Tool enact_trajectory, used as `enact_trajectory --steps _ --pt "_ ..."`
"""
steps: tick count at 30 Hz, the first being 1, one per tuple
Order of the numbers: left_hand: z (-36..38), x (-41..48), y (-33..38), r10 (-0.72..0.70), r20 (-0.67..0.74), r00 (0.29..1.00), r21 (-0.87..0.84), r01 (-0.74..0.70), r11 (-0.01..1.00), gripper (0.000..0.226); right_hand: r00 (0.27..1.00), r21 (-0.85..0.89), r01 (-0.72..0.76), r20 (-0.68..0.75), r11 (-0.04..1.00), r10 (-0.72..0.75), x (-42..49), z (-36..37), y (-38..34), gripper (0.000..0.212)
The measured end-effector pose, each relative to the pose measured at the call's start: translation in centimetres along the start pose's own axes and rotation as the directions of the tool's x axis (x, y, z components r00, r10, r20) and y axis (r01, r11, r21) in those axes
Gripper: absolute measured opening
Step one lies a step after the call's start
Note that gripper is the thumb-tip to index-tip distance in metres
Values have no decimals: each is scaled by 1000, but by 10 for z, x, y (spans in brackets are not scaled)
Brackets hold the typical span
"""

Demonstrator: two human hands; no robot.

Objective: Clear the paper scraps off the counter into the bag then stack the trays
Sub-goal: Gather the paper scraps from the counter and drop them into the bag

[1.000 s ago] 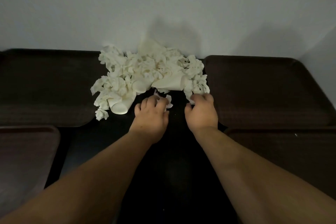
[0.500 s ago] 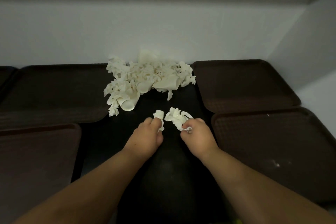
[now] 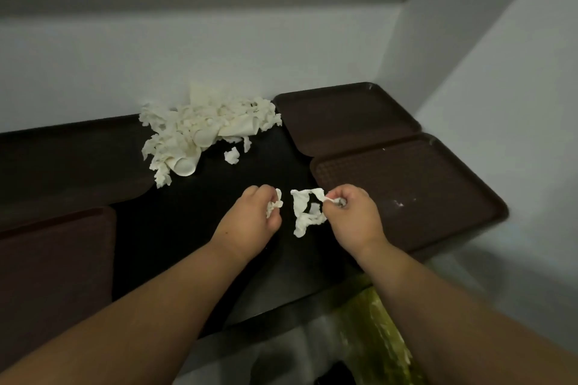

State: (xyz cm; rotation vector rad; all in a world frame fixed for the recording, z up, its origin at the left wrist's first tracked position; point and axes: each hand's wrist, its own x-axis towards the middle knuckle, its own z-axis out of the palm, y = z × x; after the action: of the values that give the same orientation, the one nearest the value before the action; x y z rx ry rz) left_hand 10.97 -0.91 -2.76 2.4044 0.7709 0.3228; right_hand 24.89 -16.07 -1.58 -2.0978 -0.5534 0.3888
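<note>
While left hand [image 3: 250, 219] clutches small wad [image 3: 275, 204], right hand [image 3: 353, 216] pinches torn, dangling white scrap [image 3: 298, 203].

Scrap pile [image 3: 200, 131]: off-white paper, thin and matt, edges torn ragged, heavily crumpled. A few rolled pieces in it look smoother and stiffer.
Torn strip [image 3: 305, 212], pinched by the right hand [image 3: 353, 216]: same soft, tissue-like paper, with holes torn through.
Small wad [image 3: 274, 204] in the left hand [image 3: 250, 219]: same paper, crushed.
Near right tray [image 3: 422, 184]: dark brown plastic, floor embossed with a fine grid, rim smooth, pale specks on the surface.
Far right tray [image 3: 344, 116]: same brown plastic, dull sheen.
Counter [image 3: 187, 228]: black, smooth, faint gloss.
Wall [image 3: 219, 56]: pale, matt, looks painted.
Bag [image 3: 375, 331]: yellow-green, looks like thin film, wrinkled, slightly shiny.
</note>
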Motion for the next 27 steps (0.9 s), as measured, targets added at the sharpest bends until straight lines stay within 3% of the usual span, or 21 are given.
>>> enact_trajectory --steps 7,16,23,27 --pt "29 12 67 94 5 996 -13 -94 996 13 981 44 -56 -186 997 63 6 -87 27 6" --pt "113 35 179 215 60 975 -88 -209 974 14 904 85 -142 -395 986 164 16 -214 95 5" --pt "179 38 244 291 187 938 -135 -269 954 17 867 98 -283 -400 954 298 4 -261 177 5" --pt "207 36 268 298 255 920 -148 -268 952 17 882 90 -364 -285 927 374 -6 -265 217 5"
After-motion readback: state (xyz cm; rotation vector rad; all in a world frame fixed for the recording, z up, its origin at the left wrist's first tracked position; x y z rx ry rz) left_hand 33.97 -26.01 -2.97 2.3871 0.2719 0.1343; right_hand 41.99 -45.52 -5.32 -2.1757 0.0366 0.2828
